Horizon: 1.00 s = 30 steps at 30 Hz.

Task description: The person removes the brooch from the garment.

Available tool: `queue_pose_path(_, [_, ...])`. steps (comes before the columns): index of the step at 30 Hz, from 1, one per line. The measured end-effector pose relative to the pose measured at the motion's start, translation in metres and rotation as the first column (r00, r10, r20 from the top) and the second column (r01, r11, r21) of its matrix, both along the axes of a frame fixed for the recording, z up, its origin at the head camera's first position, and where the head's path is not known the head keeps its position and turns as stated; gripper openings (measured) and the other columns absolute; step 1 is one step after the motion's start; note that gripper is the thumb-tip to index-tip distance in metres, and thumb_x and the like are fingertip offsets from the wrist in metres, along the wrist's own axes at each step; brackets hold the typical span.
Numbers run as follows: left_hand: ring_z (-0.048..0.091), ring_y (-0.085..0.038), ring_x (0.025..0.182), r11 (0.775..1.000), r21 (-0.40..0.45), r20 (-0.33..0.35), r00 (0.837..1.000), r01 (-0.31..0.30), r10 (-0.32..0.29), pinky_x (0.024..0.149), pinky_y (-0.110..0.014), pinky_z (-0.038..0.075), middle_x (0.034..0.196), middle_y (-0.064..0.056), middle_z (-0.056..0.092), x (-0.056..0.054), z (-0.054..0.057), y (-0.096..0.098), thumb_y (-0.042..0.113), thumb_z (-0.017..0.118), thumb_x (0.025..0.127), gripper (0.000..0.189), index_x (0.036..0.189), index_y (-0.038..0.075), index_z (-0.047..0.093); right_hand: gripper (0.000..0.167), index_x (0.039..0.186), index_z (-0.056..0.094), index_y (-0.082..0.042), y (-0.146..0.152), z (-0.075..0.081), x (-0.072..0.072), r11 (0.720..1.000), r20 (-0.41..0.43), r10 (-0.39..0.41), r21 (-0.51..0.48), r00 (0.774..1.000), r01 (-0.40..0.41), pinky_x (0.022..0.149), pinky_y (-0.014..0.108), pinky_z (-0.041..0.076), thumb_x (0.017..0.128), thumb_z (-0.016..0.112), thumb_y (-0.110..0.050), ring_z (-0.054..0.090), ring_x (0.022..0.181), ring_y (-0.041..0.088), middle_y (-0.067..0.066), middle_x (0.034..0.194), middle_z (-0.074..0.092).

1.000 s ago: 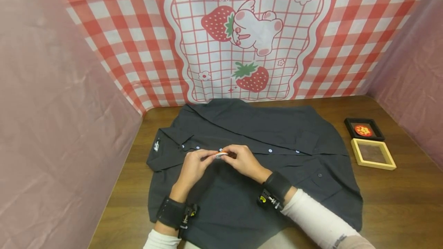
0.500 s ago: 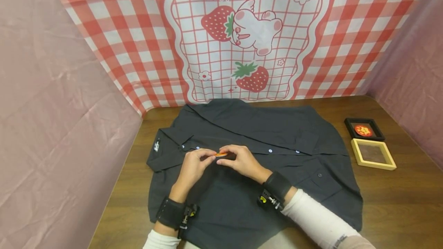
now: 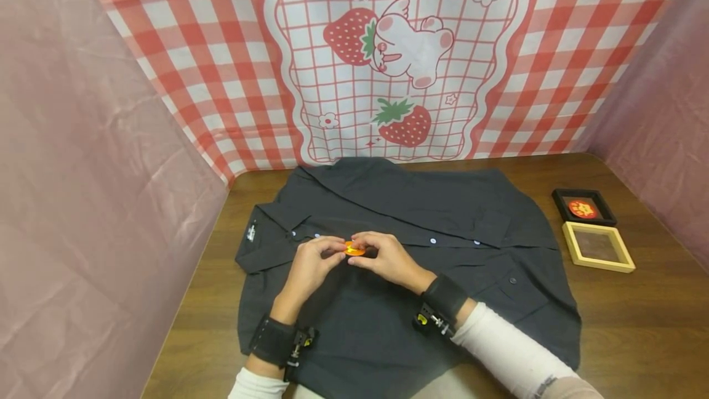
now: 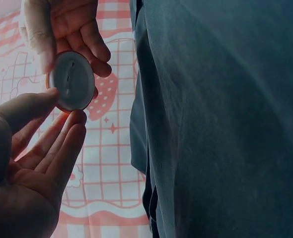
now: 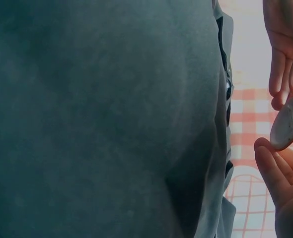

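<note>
A round pin badge [image 3: 354,249] with an orange face and yellow marking is held between both hands above the dark grey shirt [image 3: 365,313]. My left hand [image 3: 310,266] pinches its left edge between thumb and fingers. On the opposite edge, the thumb and fingertips of my right hand [image 3: 392,260] grip the rim. In the left wrist view the white back of the badge [image 4: 73,82] shows, with a thin pin running along its middle. The right wrist view catches the same pale back [image 5: 288,124] at a slant, between the two hands' fingertips.
The shirt lies spread on a wooden table [image 3: 631,319], collar to the left, with small pale buttons along its placket. On the right sit a black frame [image 3: 560,202] containing a red and yellow badge [image 3: 582,209] and a pale wooden frame [image 3: 600,265]. A checked strawberry cloth [image 3: 399,122] hangs behind.
Between my hands the badge has tilted from nearly edge-on, its white underside showing, so that its orange face shows in the head view. My right thumb has shifted down; both wrists have barely moved.
</note>
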<state>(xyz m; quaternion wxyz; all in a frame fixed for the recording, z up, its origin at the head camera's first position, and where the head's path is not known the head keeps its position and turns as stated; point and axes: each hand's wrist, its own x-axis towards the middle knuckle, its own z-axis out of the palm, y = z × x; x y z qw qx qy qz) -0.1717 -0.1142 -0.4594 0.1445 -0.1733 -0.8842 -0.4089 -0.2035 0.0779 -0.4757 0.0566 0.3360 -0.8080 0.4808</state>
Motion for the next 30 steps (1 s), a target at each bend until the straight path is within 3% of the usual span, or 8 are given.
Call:
queue_pose_path(9, [0.071,-0.025,0.098,1.000,-0.007,0.007,1.000,0.026,-0.026,0.081,-0.036,0.058,0.105,-0.010,0.074,0.002,0.002,0.001,0.004,0.076,0.081,0.014,0.094,0.003,0.077,0.022,0.097,0.073,-0.005,0.002,0.002,0.001,1.000,-0.007,-0.003,0.021,1.000,0.004,0.075,0.027,0.057,0.078,0.081,-0.013,0.068,0.086,0.018,0.012,0.110,0.070])
queue_pose_path(22, [0.071,-0.025,0.098,0.998,0.032,0.027,0.998,0.050,-0.051,0.083,-0.037,0.058,0.104,-0.010,0.074,0.001,0.001,0.004,0.002,0.075,0.082,0.015,0.096,0.003,0.077,0.017,0.092,0.071,-0.008,0.005,0.000,0.000,1.000,-0.009,-0.012,0.024,1.000,0.012,0.074,0.024,0.055,0.079,0.081,-0.013,0.064,0.082,0.014,0.008,0.102,0.070])
queue_pose_path(30, [0.071,-0.023,0.100,1.000,0.013,0.031,0.999,0.009,-0.010,0.088,-0.039,0.056,0.102,-0.007,0.075,0.001,-0.001,0.007,0.009,0.078,0.080,0.016,0.096,0.006,0.077,0.020,0.091,0.072,-0.011,0.011,0.004,0.000,0.999,-0.020,-0.033,0.042,0.999,0.034,0.070,0.026,0.052,0.076,0.083,-0.017,0.058,0.075,0.010,0.001,0.088,0.067])
